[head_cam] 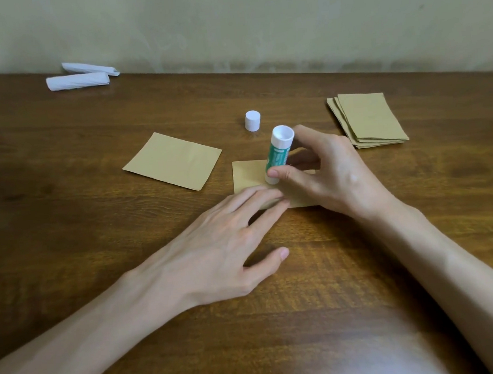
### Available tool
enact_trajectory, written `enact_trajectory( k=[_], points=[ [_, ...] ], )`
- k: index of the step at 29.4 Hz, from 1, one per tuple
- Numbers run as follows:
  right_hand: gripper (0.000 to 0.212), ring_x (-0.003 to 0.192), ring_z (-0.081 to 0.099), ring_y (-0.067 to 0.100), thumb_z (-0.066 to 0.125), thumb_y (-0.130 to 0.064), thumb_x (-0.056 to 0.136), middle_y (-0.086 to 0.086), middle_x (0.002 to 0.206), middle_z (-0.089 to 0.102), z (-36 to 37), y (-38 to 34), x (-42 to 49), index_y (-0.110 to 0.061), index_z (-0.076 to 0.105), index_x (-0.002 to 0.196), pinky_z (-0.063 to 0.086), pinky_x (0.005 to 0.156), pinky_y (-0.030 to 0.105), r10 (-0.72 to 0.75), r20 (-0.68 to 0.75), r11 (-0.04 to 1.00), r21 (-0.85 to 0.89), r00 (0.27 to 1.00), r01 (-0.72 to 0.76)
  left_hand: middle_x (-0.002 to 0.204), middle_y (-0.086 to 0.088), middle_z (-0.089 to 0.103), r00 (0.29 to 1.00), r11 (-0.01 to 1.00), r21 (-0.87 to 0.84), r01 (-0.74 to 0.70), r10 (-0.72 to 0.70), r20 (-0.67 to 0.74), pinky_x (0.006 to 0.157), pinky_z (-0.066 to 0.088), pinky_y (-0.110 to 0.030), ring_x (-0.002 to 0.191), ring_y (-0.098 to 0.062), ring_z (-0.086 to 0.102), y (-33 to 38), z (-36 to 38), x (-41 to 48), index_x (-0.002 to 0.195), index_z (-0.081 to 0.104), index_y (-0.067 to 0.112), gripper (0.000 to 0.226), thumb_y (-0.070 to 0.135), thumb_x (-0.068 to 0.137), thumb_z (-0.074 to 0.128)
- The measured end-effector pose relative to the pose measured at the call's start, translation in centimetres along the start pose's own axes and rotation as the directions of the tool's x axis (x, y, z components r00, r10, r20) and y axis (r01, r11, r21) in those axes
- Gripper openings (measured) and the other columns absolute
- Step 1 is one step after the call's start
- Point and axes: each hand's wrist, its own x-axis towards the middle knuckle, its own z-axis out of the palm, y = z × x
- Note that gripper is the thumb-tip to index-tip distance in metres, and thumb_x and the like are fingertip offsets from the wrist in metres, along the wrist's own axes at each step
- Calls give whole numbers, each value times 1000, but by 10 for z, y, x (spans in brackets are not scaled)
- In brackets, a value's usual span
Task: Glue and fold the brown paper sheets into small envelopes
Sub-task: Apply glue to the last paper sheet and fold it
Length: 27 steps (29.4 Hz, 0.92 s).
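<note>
— What's nearest?
— The left hand, fingers straight, pressing the near edge of a brown sheet on the table.
— The right hand?
— Thumb and fingers clamped round the glue stick, upright, lower end on that sheet.
— Farther back?
— A folded sheet left, the cap centre, a stack of sheets right, white paper rolls far left.

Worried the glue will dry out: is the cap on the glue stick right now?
No, the white cap stands on the table, apart from the glue stick in the right hand.
</note>
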Motion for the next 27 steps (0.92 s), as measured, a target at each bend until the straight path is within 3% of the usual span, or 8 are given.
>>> enact_trajectory(
  k=[2, 6, 13, 15, 20, 24, 27],
  points=[
    [21, 97, 73, 3, 79, -27, 96, -13, 96, 71, 2, 1, 0, -17, 61, 102, 58, 86, 19, 6, 0, 1000, -23, 1000, -6, 167, 6, 22, 1000, 1000, -12, -1, 2, 10, 124, 20, -25, 155, -6, 15, 0, 0, 0, 164, 28, 20, 69, 59, 107, 31],
    [15, 98, 72, 8, 70, -8, 97, -8, 99, 73, 4, 7, 2, -15, 62, 108, 59, 89, 41, 14, 31, 998, -62, 999, -12, 165, 5, 26, 1000, 1000, 6, -2, 2, 1, 123, 19, -23, 155, -7, 18, 0, 0, 0, 162, 33, 17, 69, 57, 106, 34],
    [24, 101, 74, 4, 81, -26, 94, -14, 101, 72, 9, 7, 6, -16, 65, 108, 57, 87, 16, 48, -46, 999, 21, 998, -47, 165, 5, 27, 1000, 1000, 1, -1, 1, 7, 125, 21, -25, 155, -7, 18, 1, 1, 0, 162, 32, 17, 69, 57, 106, 34],
    [24, 101, 74, 4, 81, -26, 93, -16, 101, 71, 10, 7, 7, -17, 65, 108, 58, 86, 18, 57, -55, 998, 23, 997, -56, 165, 6, 27, 1000, 1000, 3, 1, -1, 8, 123, 18, -22, 154, -7, 18, 1, 0, 1, 162, 32, 17, 69, 57, 106, 34],
    [14, 101, 74, 11, 70, -12, 97, -6, 100, 75, 13, 11, 11, -16, 62, 108, 58, 90, 39, 53, -32, 997, -55, 998, -55, 164, 5, 28, 1000, 1000, 13, 1, -1, 6, 122, 18, -21, 154, -8, 20, 1, 1, 0, 162, 33, 16, 68, 56, 106, 34],
    [23, 104, 73, 7, 77, -23, 96, -9, 106, 74, 16, 10, 15, -18, 64, 114, 59, 93, 26, 93, -69, 995, -25, 993, -95, 163, 4, 30, 1000, 1000, 9, 1, -1, 3, 124, 25, -26, 153, -9, 22, 1, 1, 0, 160, 36, 16, 67, 55, 106, 37],
    [30, 102, 73, 4, 80, -32, 93, -10, 108, 74, 20, 9, 17, -19, 62, 113, 60, 89, 22, 97, -112, 995, -11, 989, -99, 164, 6, 28, 1000, 1000, 24, 4, -4, 6, 122, 14, -18, 153, -7, 20, 2, -1, 0, 161, 34, 17, 67, 56, 106, 36]
  ],
)
